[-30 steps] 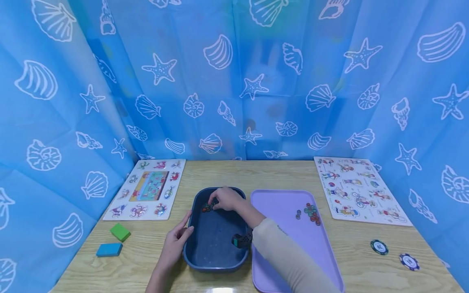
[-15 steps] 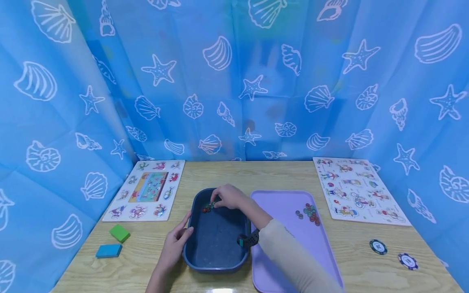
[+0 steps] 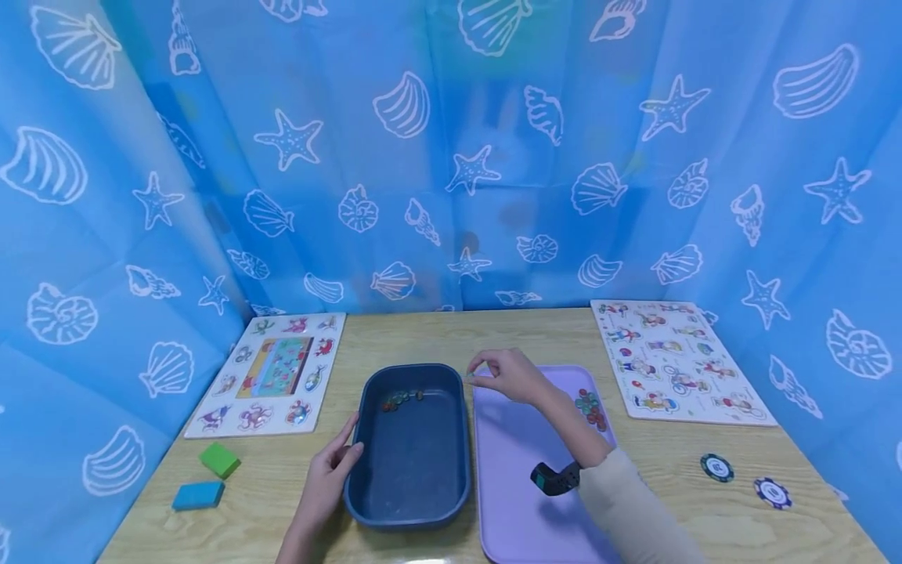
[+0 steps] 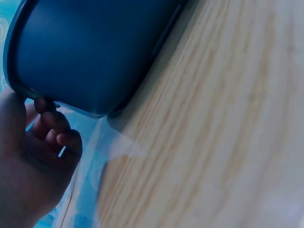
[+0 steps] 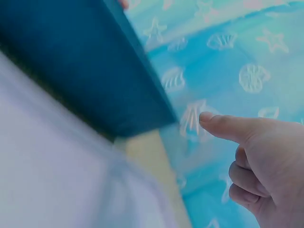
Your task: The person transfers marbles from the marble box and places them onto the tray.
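My left hand (image 3: 327,474) grips the left rim of a dark blue bin (image 3: 409,478), thumb over the edge and fingers outside; the left wrist view shows the curled fingers (image 4: 57,123) at the rim. Inside the bin, several small red and green glass marbles (image 3: 399,400) lie along the far end. My right hand (image 3: 513,377) pinches a tiny greenish marble (image 3: 470,375) between thumb and index finger, above the gap between the bin and a purple tray (image 3: 510,493). More red and green marbles (image 3: 590,409) sit at the tray's right side. The right wrist view hides the pinched marble.
Puzzle boards stand flat at the back left (image 3: 268,376) and back right (image 3: 676,360). A green block (image 3: 220,460) and a blue block (image 3: 198,496) lie left, two poker chips (image 3: 773,493) right. A shell-print curtain (image 3: 451,157) surrounds the table.
My right hand has lifted out of the bin with a marble and moved right, over the bin's right rim. The left hand keeps its hold. The head view has shifted slightly.
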Demonstrator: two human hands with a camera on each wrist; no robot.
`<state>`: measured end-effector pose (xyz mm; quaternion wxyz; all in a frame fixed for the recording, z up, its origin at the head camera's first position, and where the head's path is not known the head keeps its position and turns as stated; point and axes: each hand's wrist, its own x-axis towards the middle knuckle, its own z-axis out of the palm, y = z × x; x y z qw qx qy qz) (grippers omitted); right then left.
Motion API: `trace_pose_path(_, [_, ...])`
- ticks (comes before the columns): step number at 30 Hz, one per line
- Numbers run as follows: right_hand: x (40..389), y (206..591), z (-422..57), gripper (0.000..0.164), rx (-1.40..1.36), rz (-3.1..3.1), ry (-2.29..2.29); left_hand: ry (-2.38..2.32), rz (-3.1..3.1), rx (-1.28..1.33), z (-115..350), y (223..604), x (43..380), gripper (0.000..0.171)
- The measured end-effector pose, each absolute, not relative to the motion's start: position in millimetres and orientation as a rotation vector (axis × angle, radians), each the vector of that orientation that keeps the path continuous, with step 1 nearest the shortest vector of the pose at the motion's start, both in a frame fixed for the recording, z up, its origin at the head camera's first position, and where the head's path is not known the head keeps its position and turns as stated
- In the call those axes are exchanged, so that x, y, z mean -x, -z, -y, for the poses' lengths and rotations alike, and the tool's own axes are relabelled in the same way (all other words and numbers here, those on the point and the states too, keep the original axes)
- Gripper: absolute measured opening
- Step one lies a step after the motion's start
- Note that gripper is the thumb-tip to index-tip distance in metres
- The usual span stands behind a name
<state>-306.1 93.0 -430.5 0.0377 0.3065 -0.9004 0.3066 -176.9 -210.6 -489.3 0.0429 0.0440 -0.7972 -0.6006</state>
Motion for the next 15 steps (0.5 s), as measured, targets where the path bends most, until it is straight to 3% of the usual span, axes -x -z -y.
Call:
trace_pose_path(8, [287, 456, -140, 0.013, -0.876, 2.846, -0.903, 1.809, 2.463, -0.163, 209, 490, 176, 0.047])
trace_pose_path(15, [282, 474, -153, 0.013, -0.861, 2.920, -0.831, 1.823, 2.464, -0.157, 208, 487, 175, 0.047])
